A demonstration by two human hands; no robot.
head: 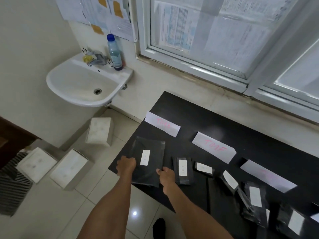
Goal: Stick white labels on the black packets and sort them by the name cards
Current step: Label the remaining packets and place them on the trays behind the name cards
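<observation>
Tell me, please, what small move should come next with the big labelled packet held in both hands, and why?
Probably lower it flat and let go. The large black packet already carries its white label and sits just below the leftmost name card, with the left hand and right hand gripping its two side edges. Nothing else lies under that card, so it seems to be at its place.

Desk: open black top at 12 to 1 o'clock beyond the name cards, you can pass there. Row of black packets crowds 3 to 5 o'clock, touching or overlapping. Near-left corner taken by the big packet. Off the desk at 9 o'clock, white boxes on the floor; sink at 11.
</observation>
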